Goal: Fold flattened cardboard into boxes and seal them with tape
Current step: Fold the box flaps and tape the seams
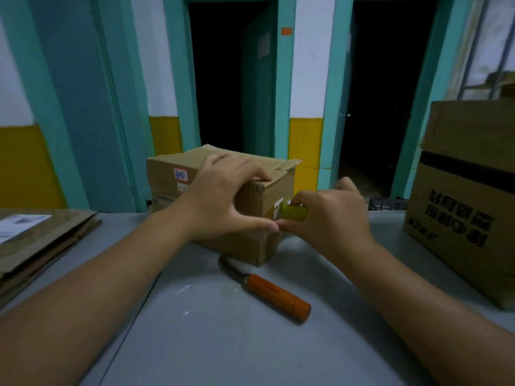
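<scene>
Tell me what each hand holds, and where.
Right hand grips the tape roll around its rim; left hand just presses the cardboard box at its top corner.

A plain packing or storage room in a utilitarian building. A grey worktop (211, 330) carries a stack of flattened cardboard (41, 240) at the near left, a small box (172, 174) in the middle with a tape roll (295, 213) beside it, a large printed carton (468, 196) at the right and an orange-handled knife (278, 295) nearer. Beyond, white walls (305, 79) with yellow lower bands and teal door frames (284, 79) surround two dark doorways (217, 79).
</scene>
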Motion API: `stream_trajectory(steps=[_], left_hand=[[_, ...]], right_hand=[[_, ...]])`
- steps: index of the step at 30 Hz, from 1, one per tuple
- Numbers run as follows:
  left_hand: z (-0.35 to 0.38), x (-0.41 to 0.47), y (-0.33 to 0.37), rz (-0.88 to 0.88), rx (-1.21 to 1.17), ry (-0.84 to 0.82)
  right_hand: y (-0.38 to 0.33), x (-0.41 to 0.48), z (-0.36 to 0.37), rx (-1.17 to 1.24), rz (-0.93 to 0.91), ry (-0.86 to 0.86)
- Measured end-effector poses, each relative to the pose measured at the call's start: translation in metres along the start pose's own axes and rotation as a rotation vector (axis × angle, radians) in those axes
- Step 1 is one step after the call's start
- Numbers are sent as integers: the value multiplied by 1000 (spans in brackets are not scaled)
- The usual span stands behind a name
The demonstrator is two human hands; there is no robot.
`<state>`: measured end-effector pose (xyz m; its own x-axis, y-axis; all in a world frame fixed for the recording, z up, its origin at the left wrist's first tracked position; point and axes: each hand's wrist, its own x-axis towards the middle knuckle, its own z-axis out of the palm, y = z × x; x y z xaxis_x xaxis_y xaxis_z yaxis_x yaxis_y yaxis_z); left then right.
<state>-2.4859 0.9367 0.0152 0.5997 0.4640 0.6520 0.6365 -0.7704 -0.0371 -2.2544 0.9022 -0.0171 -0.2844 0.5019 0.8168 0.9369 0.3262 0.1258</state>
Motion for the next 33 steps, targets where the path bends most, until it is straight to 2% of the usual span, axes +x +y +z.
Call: stream_trajectory(steps=[5, 12, 19, 28, 33], left_hand=[[3, 0, 11, -32, 74, 15], [4, -1, 9, -46, 24, 23], [5, 0, 7, -60, 26, 48], [8, 4, 3, -64, 56, 75], [10, 4, 11, -54, -11, 60]], right_hand=[[6, -3, 1, 28, 27, 42], [11, -5, 6, 67, 5, 75], [17, -8, 5, 78, 6, 38], [24, -7, 4, 40, 8, 91], [26, -4, 18, 21, -17, 100]])
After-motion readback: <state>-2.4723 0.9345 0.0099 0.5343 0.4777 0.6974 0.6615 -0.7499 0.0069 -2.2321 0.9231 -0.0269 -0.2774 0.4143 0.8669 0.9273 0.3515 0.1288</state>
